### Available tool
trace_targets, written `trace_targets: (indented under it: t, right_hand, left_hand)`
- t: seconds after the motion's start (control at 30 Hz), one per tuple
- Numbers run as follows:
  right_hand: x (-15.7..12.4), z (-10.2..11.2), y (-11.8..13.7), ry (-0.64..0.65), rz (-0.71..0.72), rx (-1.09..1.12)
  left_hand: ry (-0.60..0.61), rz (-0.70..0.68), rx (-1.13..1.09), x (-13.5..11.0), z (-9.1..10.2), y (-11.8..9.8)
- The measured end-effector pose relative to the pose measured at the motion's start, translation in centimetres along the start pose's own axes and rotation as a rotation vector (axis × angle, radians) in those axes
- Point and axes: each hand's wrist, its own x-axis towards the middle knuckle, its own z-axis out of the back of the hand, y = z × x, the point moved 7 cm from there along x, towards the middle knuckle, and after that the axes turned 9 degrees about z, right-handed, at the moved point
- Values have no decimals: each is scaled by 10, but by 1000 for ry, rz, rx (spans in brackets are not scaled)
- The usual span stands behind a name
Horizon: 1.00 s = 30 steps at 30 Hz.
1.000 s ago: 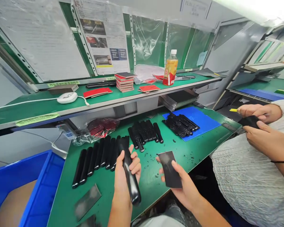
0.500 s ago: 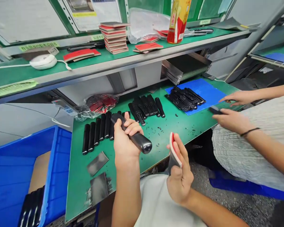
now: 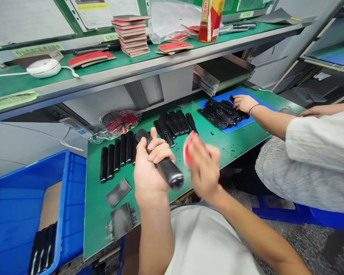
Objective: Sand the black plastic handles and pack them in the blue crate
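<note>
My left hand (image 3: 154,168) is wrapped round a black plastic handle-like part (image 3: 169,172), tilted with its rounded, shiny end toward my right side. Blurred by motion, my right hand (image 3: 205,164) holds a red-backed sanding pad (image 3: 188,149) just to the right of the handle part, apart from it. The pad's working face is turned away from me. Behind my left hand, a row of similar black parts (image 3: 116,154) lies on the green table (image 3: 99,217). A second group of black parts (image 3: 172,124) rests farther back.
A blue bin (image 3: 64,206) with several black parts stands at the left. Two worn grey sanding pads (image 3: 122,221) lie near the table's front. A co-worker's hand (image 3: 245,104) touches black pieces on a blue mat (image 3: 236,128). Stacked pads (image 3: 131,38) and a drink carton (image 3: 210,23) occupy the shelf.
My right hand has moved up and left with the sanding pad, closer to the handle part. The co-worker's hand has reached to the pile on the blue mat.
</note>
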Motion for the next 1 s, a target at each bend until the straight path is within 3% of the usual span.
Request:
trace_targets:
  t: [0.2, 0.33, 0.43, 0.57, 0.63, 0.8, 0.9, 1.0]
  right_hand:
    - [-10, 33, 40, -269, 242, -5]
    - [-33, 31, 64, -304, 187, 155]
    - [-49, 22, 78, -297, 186, 134]
    - [-51, 10, 101, -302, 517, -21]
    - [-37, 5, 97, -285, 617, -79]
    - [8, 13, 41, -266, 172, 76]
    - [4, 11, 29, -216, -81, 516]
    - [-16, -5, 31, -116, -392, 1051]
  left_hand:
    - [-17, -39, 2, -2, 1, -9]
    - [-16, -64, 9, 1, 1, -12]
    - [11, -73, -3, 3, 2, -10]
    - [52, -39, -28, 4, 5, -3]
    - [84, -19, -45, 1, 4, -2]
    - [245, 138, -80, -7, -12, 2]
    - [284, 102, 45, -4, -17, 3]
    - [230, 32, 139, 6, -14, 3]
